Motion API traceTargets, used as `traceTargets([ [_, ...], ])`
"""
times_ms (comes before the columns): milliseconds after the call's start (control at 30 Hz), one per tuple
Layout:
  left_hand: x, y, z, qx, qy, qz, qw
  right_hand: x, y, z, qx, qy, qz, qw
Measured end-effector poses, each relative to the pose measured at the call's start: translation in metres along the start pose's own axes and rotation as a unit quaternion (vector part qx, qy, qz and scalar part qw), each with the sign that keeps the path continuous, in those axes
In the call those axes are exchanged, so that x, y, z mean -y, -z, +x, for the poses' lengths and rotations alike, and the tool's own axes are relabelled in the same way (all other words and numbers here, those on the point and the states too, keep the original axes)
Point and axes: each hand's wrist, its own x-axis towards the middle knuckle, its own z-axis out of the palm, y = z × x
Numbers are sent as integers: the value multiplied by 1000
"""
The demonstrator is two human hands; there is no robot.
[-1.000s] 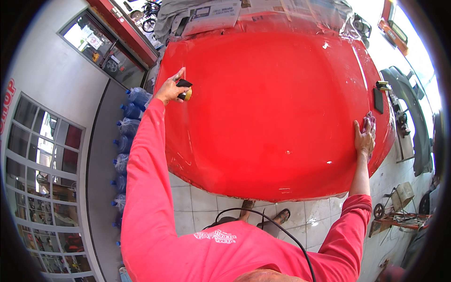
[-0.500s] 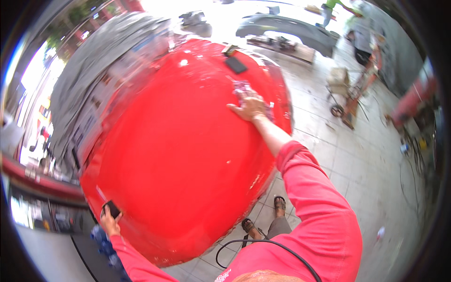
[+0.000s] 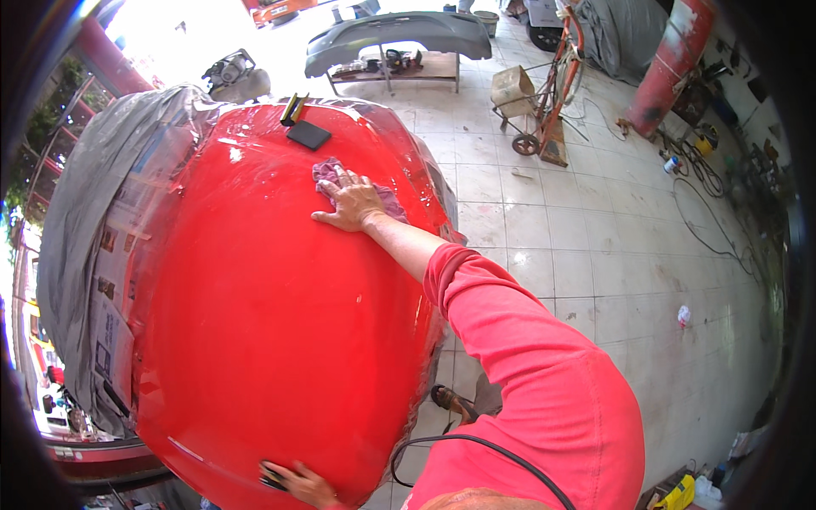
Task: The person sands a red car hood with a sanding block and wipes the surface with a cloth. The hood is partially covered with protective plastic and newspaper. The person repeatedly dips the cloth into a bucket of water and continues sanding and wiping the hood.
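A glossy red car hood (image 3: 280, 323) spreads out in front of me. My right hand (image 3: 355, 202) lies flat near its far right part, fingers and thumb spread, over a crumpled pink cloth (image 3: 327, 172). Close to the hood's near edge, my left hand (image 3: 308, 486) is closed on a small black block (image 3: 274, 476) against the red surface. A dark flat pad (image 3: 308, 135) rests on the hood beyond the cloth. Beside that pad is a small yellow-and-black object (image 3: 294, 110) whose kind I cannot make out.
Grey sheeting (image 3: 93, 221) and taped newspaper (image 3: 110, 331) cover the car left of the hood. A grey bumper (image 3: 399, 38) sits on a stand ahead. To the right are an orange hand cart (image 3: 559, 93), a red pillar (image 3: 671, 68) and cables (image 3: 710, 174) on the tiled floor.
My view has turned rightward. The left hand, with its black block, has gone from the hood's left edge to its near edge. The right hand is still on the cloth.
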Motion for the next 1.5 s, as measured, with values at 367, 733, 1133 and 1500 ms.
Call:
traceTargets([
  [367, 221, -51, 186, 89, 84, -158, 980, 7, 2, 3, -3, 14, 13, 1000],
  [733, 36, 24, -44, 97, -37, -161, 982, -18, 0, 4, -94, 62, -104, 988],
  [1133, 18, 14, 26, 26, -9, -140, 990, -37, -10, 17, -67, 70, -114, 989],
  [1500, 188, -7, 220, 56, 84, -87, 991, 1, -31, 18, -59, 79, -67, 993],
])
